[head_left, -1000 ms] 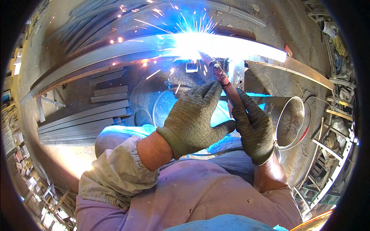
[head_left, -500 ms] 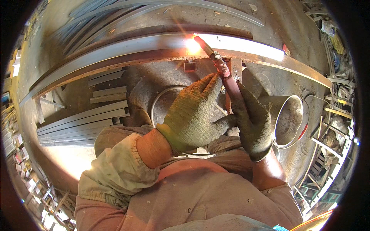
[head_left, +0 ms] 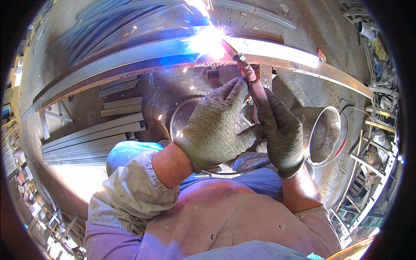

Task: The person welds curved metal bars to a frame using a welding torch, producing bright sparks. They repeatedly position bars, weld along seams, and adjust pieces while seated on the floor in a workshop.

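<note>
My gloved right hand (head_left: 284,138) is wrapped round the handle of a welding torch (head_left: 259,93). My left hand (head_left: 214,130), also in a grey-green glove, has its fingers pressed together against the torch's neck, its thumb meeting the right hand. From there the torch slants up and left to a blinding arc that hides its tip. The arc burns on a long steel bar (head_left: 143,53), bright with glare on its right part. A rusty beam (head_left: 320,71) carries the bar. Sparks fly off around the arc.
Cut steel lengths (head_left: 91,141) are stacked at the left, with shorter pieces (head_left: 123,106) above them. A large pipe section (head_left: 323,134) stands to the right of my right hand. Long dark bars (head_left: 112,26) lie on the floor beyond the beam. Metal frames (head_left: 375,173) line the right side.
The small orange glow at the torch tip has become a large white-blue arc with flying sparks, slightly farther left. Blue light now falls on the bar and my clothes. Both hands have barely shifted.
</note>
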The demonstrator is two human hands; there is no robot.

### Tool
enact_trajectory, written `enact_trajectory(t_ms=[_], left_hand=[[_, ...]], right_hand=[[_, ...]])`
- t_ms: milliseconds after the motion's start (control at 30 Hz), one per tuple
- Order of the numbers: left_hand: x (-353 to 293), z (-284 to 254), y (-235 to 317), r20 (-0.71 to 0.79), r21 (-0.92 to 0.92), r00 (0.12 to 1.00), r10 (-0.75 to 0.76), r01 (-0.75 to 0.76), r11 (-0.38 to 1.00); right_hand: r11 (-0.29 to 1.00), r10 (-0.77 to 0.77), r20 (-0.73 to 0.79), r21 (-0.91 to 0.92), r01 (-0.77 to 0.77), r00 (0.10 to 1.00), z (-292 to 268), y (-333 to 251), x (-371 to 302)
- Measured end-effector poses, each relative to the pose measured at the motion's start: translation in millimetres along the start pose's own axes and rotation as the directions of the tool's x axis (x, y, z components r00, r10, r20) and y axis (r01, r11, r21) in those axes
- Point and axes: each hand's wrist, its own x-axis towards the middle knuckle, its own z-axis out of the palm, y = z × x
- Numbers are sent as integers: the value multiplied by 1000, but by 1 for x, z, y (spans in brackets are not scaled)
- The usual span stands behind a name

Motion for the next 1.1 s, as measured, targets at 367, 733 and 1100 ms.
enact_trajectory(t_ms=[367, 733, 1100], left_hand=[[2, -7, 5, 104, -77, 991, -85, 94, 993], [0, -5, 6, 109, -40, 989, -103, 108, 993], [0, -7, 9, 128, -58, 983, -129, 138, 989]], right_hand=[[999, 18, -22, -27, -18, 1000, 1, 0, 1], [977, -71, 4, -201, 71, 997, -6, 5, 1], [998, 4, -7, -66, -4, 1000, -3, 0, -3]])
